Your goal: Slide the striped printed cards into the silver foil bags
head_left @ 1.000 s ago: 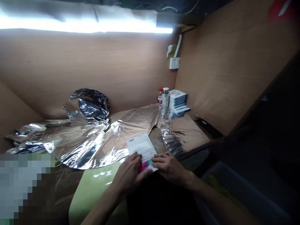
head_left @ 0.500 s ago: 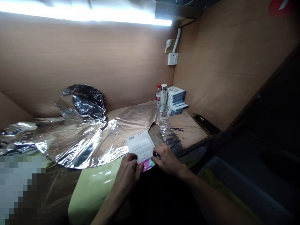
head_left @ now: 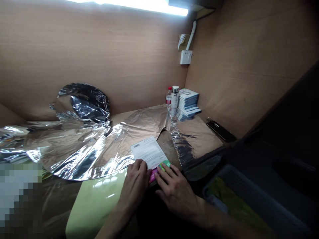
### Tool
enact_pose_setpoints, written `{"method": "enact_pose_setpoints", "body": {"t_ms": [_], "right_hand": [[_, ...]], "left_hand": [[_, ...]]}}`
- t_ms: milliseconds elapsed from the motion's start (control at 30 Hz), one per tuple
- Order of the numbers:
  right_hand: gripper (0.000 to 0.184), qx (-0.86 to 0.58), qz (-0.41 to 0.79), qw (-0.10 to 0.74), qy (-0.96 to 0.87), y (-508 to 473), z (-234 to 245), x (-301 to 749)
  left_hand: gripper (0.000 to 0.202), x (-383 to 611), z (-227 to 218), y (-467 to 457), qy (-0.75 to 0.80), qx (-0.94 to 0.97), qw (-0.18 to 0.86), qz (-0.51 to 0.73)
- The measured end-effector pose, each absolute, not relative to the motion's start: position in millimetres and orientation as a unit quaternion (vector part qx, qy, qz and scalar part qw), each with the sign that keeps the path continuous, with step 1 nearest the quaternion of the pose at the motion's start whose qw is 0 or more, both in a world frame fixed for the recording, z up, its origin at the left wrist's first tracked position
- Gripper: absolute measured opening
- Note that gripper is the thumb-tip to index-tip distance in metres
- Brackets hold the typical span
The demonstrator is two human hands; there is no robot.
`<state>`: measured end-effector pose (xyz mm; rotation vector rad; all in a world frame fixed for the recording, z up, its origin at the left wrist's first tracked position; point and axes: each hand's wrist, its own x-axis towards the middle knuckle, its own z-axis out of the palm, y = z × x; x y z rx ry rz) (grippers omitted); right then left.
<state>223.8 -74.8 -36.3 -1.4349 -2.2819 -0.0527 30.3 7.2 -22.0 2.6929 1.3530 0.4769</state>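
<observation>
A flat white printed packet (head_left: 149, 151) with a barcode at its far left corner lies on the table edge in front of me. Its near edge is a bright pink and green strip (head_left: 153, 176). My left hand (head_left: 135, 177) is closed at the packet's near left corner, fingers curled and the thumb mostly hidden. Stretched out and apart, the fingers of my right hand (head_left: 173, 187) lie flat on the coloured strip, pressing near its green end. Whether the strip is a folded flap I cannot tell.
Crinkled silver foil (head_left: 82, 146) covers the table. At the back corner stand a red-capped bottle (head_left: 169, 96), a white flask (head_left: 174, 97) and a stack of thin booklets (head_left: 188, 99). A dark phone-like object (head_left: 220, 130) lies right. A grey basket (head_left: 239, 186) sits low right.
My right hand has gone from gripping the packet's right edge to lying spread over the coloured strip. More green now shows at the strip's right end. The view has shifted slightly.
</observation>
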Motion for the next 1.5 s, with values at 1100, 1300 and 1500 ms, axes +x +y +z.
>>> {"method": "enact_pose_setpoints", "body": {"t_ms": [1100,1300,1500], "right_hand": [[0.022,-0.393,0.083,0.133,-0.906,10.9,-10.7,99.3],[0.011,-0.404,0.098,0.156,-0.896,10.7,-8.6,92.6],[0.007,-0.435,0.078,0.123,-0.889,21.0,-9.8,84.7]], "left_hand": [[0.041,-129.6,-31.8,21.8,0.530,0.830,0.057,0.167],[0.041,-128.4,-31.2,20.1,0.537,0.825,0.062,0.165],[0.041,-127.9,-30.0,20.6,0.538,0.825,0.060,0.163]]}}
